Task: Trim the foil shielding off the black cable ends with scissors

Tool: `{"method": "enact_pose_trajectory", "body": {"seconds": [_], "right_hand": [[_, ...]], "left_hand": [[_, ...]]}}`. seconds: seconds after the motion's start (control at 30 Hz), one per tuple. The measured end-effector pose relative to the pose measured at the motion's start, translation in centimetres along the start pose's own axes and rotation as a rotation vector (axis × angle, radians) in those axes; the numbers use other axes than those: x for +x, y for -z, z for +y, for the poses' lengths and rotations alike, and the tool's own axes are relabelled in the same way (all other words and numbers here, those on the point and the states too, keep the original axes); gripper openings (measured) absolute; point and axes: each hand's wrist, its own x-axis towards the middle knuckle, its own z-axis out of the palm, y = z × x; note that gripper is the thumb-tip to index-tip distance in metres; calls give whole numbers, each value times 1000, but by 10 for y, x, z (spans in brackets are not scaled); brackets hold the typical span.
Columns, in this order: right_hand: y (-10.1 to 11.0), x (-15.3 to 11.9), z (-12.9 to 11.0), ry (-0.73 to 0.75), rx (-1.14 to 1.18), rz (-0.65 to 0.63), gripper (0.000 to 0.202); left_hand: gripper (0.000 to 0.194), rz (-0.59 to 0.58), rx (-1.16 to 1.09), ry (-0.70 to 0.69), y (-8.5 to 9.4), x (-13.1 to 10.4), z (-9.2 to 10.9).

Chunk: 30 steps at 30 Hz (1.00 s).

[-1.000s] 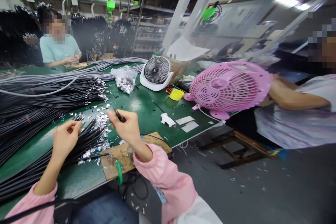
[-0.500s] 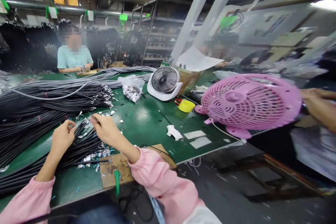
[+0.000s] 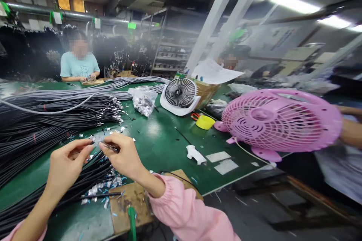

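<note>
My left hand (image 3: 66, 163) is closed in a pinch, thumb and forefinger together at the end of a black cable, most of which the fingers hide. Facing it, my right hand (image 3: 123, 154) is closed round a slim dark metal tool whose exact kind is unclear. A blurred scrap of silvery foil (image 3: 98, 138) shows between the two sets of fingertips. Under my hands a bundle of black cables (image 3: 82, 180) lies on the green table (image 3: 158, 154), with foil scraps (image 3: 97, 188) and small blue bits around the cable ends.
A wooden board (image 3: 131, 197) with a green handle (image 3: 131, 220) lies at the front edge. Larger cable bundles (image 3: 56, 116) lie at left. Beyond are a plastic bag (image 3: 144, 101), a white fan (image 3: 180, 94), yellow tape (image 3: 205, 122) and a pink fan (image 3: 279, 122). A co-worker (image 3: 80, 64) sits opposite.
My hands have come closer together and nearer to me, lifted off the loose cable ends. A foil scrap now shows between the fingertips. The view has shifted slightly.
</note>
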Motion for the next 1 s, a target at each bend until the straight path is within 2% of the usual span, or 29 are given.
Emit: {"method": "enact_pose_trajectory", "body": {"seconds": [0.1,0.17,0.23,0.27,0.33,0.4,0.5,0.63,0.9,0.97,1.0], "right_hand": [[1,-4,-4,18,45,-35,14],[2,-7,-8,-11,86,-69,14],[4,-9,-12,-87,131,-93,11],[5,-9,-14,-133,141,-90,8],[7,-10,-18,-193,116,-63,16],[10,-10,-19,-151,45,-46,22],[12,-11,-18,-19,-38,-88,16],[11,-12,-16,56,-56,-120,18],[12,-11,-16,145,-39,-110,27],[13,-12,-16,118,-46,-107,27],[13,-12,-16,98,-44,-107,26]], "left_hand": [[18,264,235,-341,-12,-18,-3],[17,322,344,-465,-17,-25,-4],[18,320,378,-494,-20,-28,-4],[18,309,373,-485,-20,-29,-3],[19,280,332,-451,-18,-31,-1],[20,242,274,-394,-15,-32,1],[22,188,190,-293,-11,-33,6],[24,139,121,-222,-8,-32,10],[22,141,67,-128,-8,-32,14],[27,70,-1,-76,-4,-27,16],[33,-1,-57,-40,-1,-24,18]]}}
